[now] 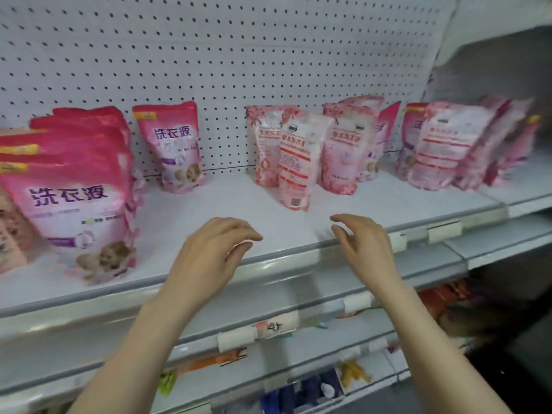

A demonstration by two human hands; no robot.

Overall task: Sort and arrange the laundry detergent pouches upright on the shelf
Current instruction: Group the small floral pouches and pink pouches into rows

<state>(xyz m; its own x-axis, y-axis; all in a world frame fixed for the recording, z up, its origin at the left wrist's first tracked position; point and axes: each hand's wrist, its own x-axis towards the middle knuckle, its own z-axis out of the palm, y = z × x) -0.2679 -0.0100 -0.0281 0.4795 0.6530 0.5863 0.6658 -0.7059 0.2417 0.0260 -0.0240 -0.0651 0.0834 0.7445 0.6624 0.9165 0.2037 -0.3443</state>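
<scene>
Pink detergent pouches stand on a white shelf (227, 213). A row of dark pink pouches (74, 204) stands at the left, one behind another. A single dark pink pouch (176, 147) stands against the pegboard. In the middle a pale pink pouch (298, 165) stands forward of two similar ones (343, 150). More pouches (448, 144) lean together at the right. My left hand (209, 258) and my right hand (364, 246) hover over the shelf's front edge, fingers apart, holding nothing, a little short of the forward pale pouch.
A white pegboard (239, 55) backs the shelf. Price-tag strips (268, 327) run along the lower shelf edges. Small goods lie on the shelves below (313, 389). A second shelf section (522, 186) joins at the right.
</scene>
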